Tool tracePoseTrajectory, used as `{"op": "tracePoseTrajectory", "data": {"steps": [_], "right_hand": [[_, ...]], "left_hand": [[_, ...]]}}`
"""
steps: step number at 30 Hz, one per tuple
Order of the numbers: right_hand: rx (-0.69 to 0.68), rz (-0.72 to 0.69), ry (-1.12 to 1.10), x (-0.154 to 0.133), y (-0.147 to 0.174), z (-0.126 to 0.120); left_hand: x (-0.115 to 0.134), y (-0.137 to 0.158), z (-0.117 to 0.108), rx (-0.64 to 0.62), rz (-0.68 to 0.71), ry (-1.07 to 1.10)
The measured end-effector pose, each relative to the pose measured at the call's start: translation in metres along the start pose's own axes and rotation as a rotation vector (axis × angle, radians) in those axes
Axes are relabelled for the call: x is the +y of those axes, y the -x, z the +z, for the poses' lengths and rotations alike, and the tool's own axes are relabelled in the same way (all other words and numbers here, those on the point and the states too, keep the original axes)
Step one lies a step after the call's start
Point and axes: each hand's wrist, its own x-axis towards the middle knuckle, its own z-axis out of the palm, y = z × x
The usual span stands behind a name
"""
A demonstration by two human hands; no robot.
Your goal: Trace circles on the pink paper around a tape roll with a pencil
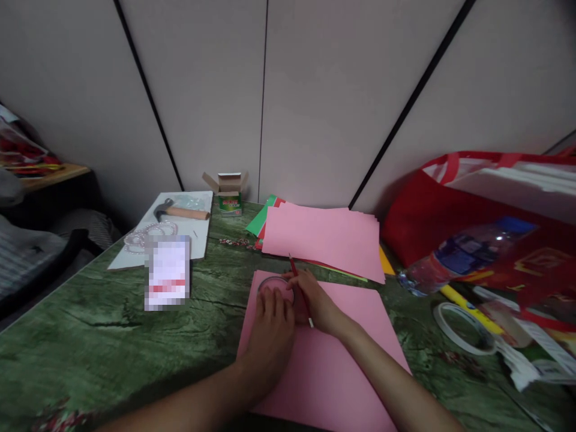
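Left hand [272,327] flat, fingers together over the ring [273,278] at the pink paper's [333,372] upper left; right hand [315,303] pinched on a pencil [307,312]. Risk: ring could skid (smooth-looking sheet) under light pressure.

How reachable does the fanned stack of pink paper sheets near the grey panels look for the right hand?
Probably yes: the pink paper stack lies just beyond the right hand, with no visible obstacle between. That hand holds a slim dark-red pencil, though, so it may need to put that down first.
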Motion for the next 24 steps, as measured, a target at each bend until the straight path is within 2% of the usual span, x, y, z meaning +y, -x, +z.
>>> {"op": "tracePoseTrajectory", "data": {"steps": [5, 7, 15, 19, 24], "right_hand": [[-0.039, 0.07, -0.247, -0.004, 0.002, -0.012], [-0.011, 0.111, -0.338, -0.004, 0.004, -0.016], [0.464, 0.378, -0.81, 0.013, -0.004, -0.004], [0.567, 0.448, -0.841, 0.019, -0.007, -0.002], [0.48, 0.54, -0.76, 0.02, -0.024, 0.003]], "left_hand": [[-0.002, -0.001, -0.003, 0.015, -0.015, 0.029], [-0.002, -0.001, -0.003, 0.009, -0.035, 0.023], [-0.006, -0.001, 0.007, -0.001, -0.071, 0.075], [-0.008, -0.001, 0.007, -0.021, -0.075, 0.093], [-0.009, 0.0, 0.007, -0.021, -0.105, 0.126]]}}
